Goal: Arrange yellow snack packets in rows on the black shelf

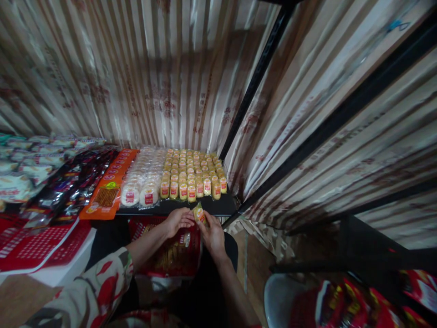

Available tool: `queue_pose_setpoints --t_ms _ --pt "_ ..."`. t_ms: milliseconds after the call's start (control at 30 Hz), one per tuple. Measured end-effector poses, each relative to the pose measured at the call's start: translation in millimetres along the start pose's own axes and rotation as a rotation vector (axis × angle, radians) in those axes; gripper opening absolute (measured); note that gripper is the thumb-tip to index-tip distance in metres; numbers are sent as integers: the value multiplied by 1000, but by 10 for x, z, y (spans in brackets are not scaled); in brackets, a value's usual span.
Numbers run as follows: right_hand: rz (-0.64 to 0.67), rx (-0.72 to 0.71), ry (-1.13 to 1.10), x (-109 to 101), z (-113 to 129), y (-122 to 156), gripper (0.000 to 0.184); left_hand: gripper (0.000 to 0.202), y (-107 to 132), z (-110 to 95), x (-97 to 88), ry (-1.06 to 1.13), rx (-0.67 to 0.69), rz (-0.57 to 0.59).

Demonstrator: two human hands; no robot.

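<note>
Both hands meet just below the front edge of a dark shelf (225,208). My left hand (178,220) and my right hand (212,235) pinch one small yellow snack packet (199,213) between them, fingers closed on it. On the shelf above stand several rows of the same yellow packets (193,175), with round white packets (143,182) in clear wrap to their left. Under my hands sits a large red bag (172,255) of the yellow snacks.
An orange packet strip (108,187) and dark glossy packets (73,182) lie left of the white ones. A red perforated basket (37,243) rests at the lower left. Striped plastic sheeting (153,77) and black frame bars (259,73) wall the shelf. Red packets (358,305) lie at bottom right.
</note>
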State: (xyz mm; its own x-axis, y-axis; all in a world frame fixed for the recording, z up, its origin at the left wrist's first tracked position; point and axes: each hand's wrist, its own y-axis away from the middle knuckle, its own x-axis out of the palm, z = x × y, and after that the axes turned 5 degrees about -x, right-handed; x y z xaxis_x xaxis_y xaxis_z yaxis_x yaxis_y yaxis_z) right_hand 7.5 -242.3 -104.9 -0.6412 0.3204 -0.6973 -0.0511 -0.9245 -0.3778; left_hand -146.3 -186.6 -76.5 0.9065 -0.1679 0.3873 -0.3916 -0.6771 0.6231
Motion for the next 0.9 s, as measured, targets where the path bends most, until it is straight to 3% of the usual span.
queue_pose_setpoints --t_ms 200,333,600,900 --pt "-77 217 -127 46 -47 -105 48 15 26 -40 176 20 129 9" --pt "-145 285 -160 77 -63 -198 51 12 -7 -48 291 62 221 -23" --pt "-210 295 -144 138 -72 -368 51 16 -111 -79 476 78 309 -109" --pt "-209 281 -17 257 -86 -575 49 17 -197 -73 448 24 381 -181"
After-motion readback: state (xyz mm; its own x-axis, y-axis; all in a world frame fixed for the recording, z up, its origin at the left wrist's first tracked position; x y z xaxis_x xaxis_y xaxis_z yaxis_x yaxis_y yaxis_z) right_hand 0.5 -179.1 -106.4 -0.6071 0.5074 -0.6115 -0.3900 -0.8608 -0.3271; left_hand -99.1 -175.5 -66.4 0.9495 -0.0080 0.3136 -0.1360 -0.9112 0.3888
